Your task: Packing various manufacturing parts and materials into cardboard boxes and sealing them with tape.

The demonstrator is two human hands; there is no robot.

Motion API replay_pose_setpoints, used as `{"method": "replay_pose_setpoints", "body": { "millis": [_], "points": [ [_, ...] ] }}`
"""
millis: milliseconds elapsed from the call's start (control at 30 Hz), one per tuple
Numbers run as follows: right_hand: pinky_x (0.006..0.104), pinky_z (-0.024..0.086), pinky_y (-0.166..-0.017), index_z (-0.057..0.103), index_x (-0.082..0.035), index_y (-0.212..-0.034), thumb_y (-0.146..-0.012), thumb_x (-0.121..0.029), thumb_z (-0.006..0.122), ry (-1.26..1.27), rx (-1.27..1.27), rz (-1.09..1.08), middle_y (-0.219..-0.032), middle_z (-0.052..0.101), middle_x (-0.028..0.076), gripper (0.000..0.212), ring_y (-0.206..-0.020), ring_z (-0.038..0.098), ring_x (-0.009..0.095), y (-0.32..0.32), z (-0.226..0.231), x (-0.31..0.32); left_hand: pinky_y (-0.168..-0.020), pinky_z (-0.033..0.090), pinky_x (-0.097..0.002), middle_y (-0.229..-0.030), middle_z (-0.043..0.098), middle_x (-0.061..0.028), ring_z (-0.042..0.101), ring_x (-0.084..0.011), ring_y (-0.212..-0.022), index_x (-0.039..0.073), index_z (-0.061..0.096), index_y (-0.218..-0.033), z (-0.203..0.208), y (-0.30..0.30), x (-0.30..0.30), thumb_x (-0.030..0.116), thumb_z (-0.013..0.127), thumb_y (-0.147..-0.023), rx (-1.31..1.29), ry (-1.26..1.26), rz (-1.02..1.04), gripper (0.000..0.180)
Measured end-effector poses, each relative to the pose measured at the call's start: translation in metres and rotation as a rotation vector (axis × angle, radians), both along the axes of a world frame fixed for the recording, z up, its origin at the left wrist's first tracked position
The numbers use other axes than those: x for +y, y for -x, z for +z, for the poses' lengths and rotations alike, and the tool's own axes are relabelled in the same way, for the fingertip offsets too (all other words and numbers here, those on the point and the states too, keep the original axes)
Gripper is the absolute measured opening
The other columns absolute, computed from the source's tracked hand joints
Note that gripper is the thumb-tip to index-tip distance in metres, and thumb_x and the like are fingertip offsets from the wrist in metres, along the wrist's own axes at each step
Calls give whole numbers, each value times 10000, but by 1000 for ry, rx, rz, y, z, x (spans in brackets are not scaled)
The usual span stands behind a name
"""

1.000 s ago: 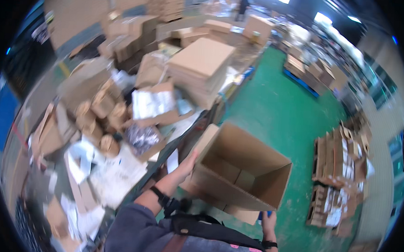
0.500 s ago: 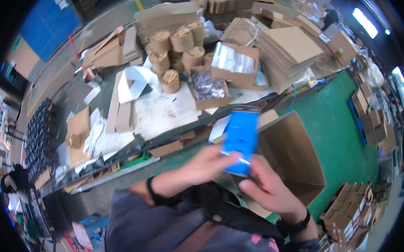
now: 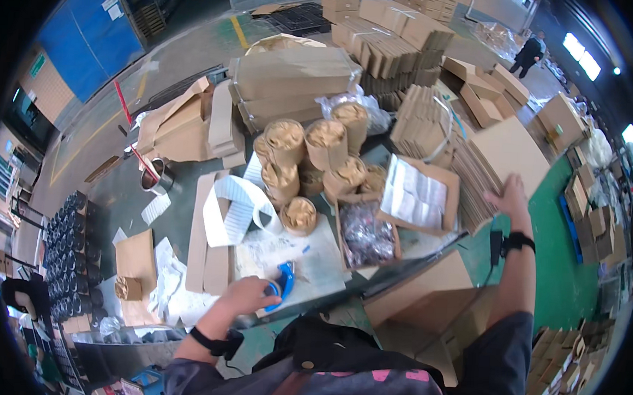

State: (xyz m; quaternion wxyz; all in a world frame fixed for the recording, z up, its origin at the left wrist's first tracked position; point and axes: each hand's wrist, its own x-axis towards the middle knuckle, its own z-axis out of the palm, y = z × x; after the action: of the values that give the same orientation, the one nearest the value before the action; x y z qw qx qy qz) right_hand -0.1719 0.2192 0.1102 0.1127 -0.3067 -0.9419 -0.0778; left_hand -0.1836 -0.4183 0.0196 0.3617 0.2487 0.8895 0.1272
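Currently I have the left hand [image 3: 247,295] pinching a blue tape dispenser [image 3: 287,277], the right hand [image 3: 512,199] spread against stacked cardboard [image 3: 511,151].

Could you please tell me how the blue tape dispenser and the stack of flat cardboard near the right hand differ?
The blue tape dispenser is small, whereas the stack of flat cardboard is far larger. The dispenser is bright blue and curved; the stack is plain brown with straight edges. The left hand grips the dispenser, while the right hand appears to touch the stack's near edge.
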Motion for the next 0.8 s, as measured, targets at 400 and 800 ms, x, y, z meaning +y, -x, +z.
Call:
{"method": "replay_pose_setpoints", "body": {
  "millis": [400, 800],
  "points": [
    [343, 495, -817, 597, -16, -1179, -973, -138, 518, -73, 578, -176, -1039, 668, 194, 252, -905, 662, 246, -108, 152, -101, -808, 507, -400, -824, 669, -175, 663, -305, -885, -23, 634, -976, 116, 251, 307, 262, 534, -925, 197, -892, -258, 306],
    [378, 401, -928, 561, -125, -1295, -817, -390, 689, 677, 1205, -1554, -1247, 603, 77, 561, -1145, 533, 213, -455, 129, -358, -835, 519, -449, -1070, 671, -219, 666, -316, -958, -82, 648, -1046, -63, 424, 478, 375, 590, -899, 286, -380, 445, 483]
  ]
}}
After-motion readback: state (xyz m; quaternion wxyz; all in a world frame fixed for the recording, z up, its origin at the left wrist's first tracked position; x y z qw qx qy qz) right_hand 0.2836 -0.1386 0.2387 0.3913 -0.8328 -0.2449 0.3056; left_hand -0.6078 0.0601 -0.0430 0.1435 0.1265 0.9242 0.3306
